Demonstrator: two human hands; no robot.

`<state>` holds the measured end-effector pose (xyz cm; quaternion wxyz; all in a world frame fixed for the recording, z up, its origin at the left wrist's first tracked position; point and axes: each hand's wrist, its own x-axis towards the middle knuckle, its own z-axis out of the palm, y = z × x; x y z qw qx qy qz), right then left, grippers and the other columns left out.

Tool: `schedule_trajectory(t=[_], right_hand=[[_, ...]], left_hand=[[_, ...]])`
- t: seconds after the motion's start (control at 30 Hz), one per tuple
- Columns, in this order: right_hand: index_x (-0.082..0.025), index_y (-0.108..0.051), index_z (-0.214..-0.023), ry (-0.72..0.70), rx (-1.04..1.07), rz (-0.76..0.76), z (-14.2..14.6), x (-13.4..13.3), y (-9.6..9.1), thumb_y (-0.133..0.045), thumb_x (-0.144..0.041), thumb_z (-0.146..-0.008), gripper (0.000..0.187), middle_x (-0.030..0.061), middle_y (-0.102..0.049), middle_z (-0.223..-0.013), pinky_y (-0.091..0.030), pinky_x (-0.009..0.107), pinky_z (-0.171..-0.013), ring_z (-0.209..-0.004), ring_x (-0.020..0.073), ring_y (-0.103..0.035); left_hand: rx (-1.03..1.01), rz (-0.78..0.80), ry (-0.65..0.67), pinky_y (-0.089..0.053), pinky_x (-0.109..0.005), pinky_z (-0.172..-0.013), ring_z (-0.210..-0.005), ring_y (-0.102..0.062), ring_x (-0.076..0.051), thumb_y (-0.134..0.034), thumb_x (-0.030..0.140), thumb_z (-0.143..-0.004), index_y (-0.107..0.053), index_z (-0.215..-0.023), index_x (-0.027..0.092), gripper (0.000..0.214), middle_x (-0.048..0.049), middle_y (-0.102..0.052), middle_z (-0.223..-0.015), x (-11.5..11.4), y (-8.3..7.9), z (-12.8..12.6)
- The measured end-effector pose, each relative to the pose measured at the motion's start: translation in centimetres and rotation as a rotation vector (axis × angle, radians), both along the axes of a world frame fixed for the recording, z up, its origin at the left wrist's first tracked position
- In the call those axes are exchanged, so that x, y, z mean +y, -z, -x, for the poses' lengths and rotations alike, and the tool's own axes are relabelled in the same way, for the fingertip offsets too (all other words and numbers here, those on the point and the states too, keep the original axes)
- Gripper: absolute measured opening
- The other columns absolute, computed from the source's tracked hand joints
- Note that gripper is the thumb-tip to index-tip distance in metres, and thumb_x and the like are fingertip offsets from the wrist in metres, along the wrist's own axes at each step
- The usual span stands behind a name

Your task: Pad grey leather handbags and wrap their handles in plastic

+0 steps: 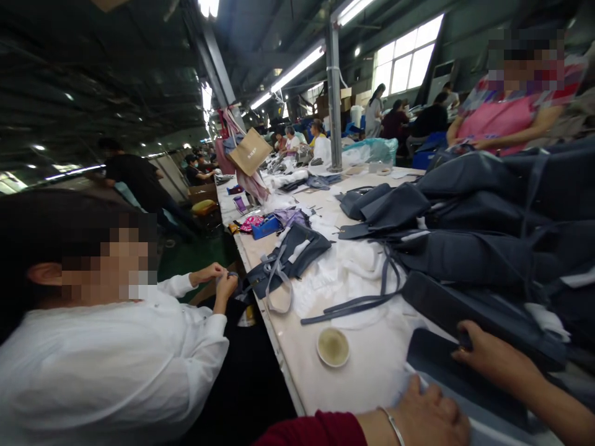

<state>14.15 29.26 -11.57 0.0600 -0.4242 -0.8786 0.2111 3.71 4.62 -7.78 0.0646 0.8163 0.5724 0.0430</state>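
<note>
Right hand (488, 362) grips a navy bag (493, 313) lying crosswise on the table (297, 347). Left hand (430, 418) rests open beside its left end.

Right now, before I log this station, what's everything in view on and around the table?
table: one, beige, running near to far
navy bags: pile, dark blue, right side
nearest navy bag: one, dark blue, front right
white paper: heap, white, mid-table
dish: one, pale, near edge
paper bag: one, brown, hanging far back
co-worker: one, white shirt, left side
left hand: one, maroon sleeve, bottom edge
right hand: one, bare, on nearest navy bag
</note>
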Motion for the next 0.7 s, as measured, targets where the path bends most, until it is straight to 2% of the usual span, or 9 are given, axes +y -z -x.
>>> schedule_trajectory(t=[0.1, 0.17, 0.2, 0.23, 0.3, 0.37, 0.5, 0.57, 0.7], right_hand=[[-0.014, -0.052, -0.126, -0.022, -0.008, 0.085, -0.7, -2.2, -4.4, -0.068, -0.047, -0.069, 0.068, 0.0109, -0.070, -0.081, -0.047, 0.036, -0.070, -0.079, 0.0306, -0.068], [-0.008, -0.040, -0.139, -0.033, -0.039, 0.155, -1.0, -4.0, -7.0, -0.071, -0.044, -0.069, 0.085, 0.0080, -0.069, -0.078, -0.045, 0.031, -0.065, -0.075, 0.0254, -0.067], [-0.007, -0.042, -0.139, -0.048, -0.064, 0.178, -1.1, -4.7, -8.0, -0.071, -0.042, -0.070, 0.083, 0.0071, -0.069, -0.077, -0.043, 0.028, -0.063, -0.072, 0.0233, -0.066], [-0.008, -0.051, -0.132, -0.070, -0.081, 0.182, -1.2, -5.3, -8.9, -0.070, -0.040, -0.072, 0.070, 0.0072, -0.070, -0.078, -0.042, 0.027, -0.062, -0.073, 0.0215, -0.065], [-0.013, -0.069, -0.101, -0.105, -0.133, 0.164, -1.5, -6.2, -10.3, -0.064, -0.035, -0.078, 0.033, 0.0075, -0.070, -0.078, -0.040, 0.025, -0.062, -0.073, 0.0195, -0.063], [-0.015, -0.071, -0.083, -0.117, -0.135, 0.161, -2.2, -7.3, -11.3, -0.063, -0.034, -0.080, 0.021, 0.0065, -0.070, -0.077, -0.038, 0.024, -0.061, -0.073, 0.0180, -0.062], [-0.015, -0.069, -0.075, -0.176, -0.054, 0.254, -4.3, -10.4, -12.2, -0.065, -0.032, -0.079, 0.017, 0.0029, -0.069, -0.071, -0.037, 0.022, -0.059, -0.067, 0.0148, -0.059], [-0.015, -0.070, -0.076, -0.153, 0.005, 0.328, -5.5, -11.9, -11.7, -0.065, -0.030, -0.079, 0.016, 0.0022, -0.068, -0.071, -0.039, 0.022, -0.060, -0.067, 0.0143, -0.059], [-0.017, -0.071, -0.085, -0.149, 0.156, 0.391, -7.6, -14.1, -9.5, -0.063, -0.026, -0.080, 0.013, 0.0027, -0.070, -0.083, -0.045, 0.026, -0.072, -0.078, 0.0167, -0.062]], left_hand=[[-0.088, 0.060, -0.028, -0.028, -0.060, -0.101, -0.112, -0.048, -0.037, -0.038, 0.076, -0.079, -0.055, -0.127, 0.010, 0.083, -0.0204, -0.057, -0.120, -0.1, -1.6, -0.2], [-0.105, 0.097, -0.056, -0.026, -0.059, -0.103, -0.114, -0.047, -0.037, -0.036, 0.078, -0.078, -0.052, -0.129, 0.011, 0.085, -0.0193, -0.057, -0.120, -0.1, -2.7, -0.4], [-0.109, 0.109, -0.070, -0.026, -0.058, -0.104, -0.116, -0.046, -0.036, -0.038, 0.076, -0.079, -0.051, -0.130, 0.012, 0.083, -0.0190, -0.055, -0.122, 0.0, -3.0, -0.5], [-0.115, 0.116, -0.075, -0.025, -0.058, -0.105, -0.117, -0.045, -0.036, -0.039, 0.075, -0.080, -0.050, -0.131, 0.013, 0.081, -0.0184, -0.054, -0.124, 0.2, -3.2, -0.5], [-0.111, 0.128, -0.081, -0.023, -0.058, -0.107, -0.120, -0.043, -0.036, -0.042, 0.072, -0.081, -0.048, -0.132, 0.013, 0.078, -0.0181, -0.052, -0.128, 0.7, -3.2, -0.7], [-0.106, 0.141, -0.070, -0.021, -0.058, -0.109, -0.124, -0.040, -0.037, -0.043, 0.069, -0.082, -0.048, -0.133, 0.014, 0.075, -0.0181, -0.050, -0.132, 1.1, -2.9, -0.9], [-0.130, 0.153, -0.052, -0.022, -0.053, -0.111, -0.127, -0.040, -0.036, -0.048, 0.065, -0.082, -0.043, -0.140, 0.014, 0.078, -0.0182, -0.049, -0.136, 1.3, -2.5, -0.8], [-0.150, 0.184, -0.017, -0.024, -0.050, -0.111, -0.126, -0.043, -0.035, -0.053, 0.062, -0.081, -0.043, -0.140, 0.015, 0.077, -0.0170, -0.051, -0.136, 0.9, -2.9, -0.4], [-0.208, 0.184, 0.047, -0.026, -0.049, -0.110, -0.124, -0.045, -0.033, -0.061, 0.049, -0.081, -0.055, -0.130, 0.021, 0.057, -0.0124, -0.057, -0.130, -1.3, -4.6, 0.8]])
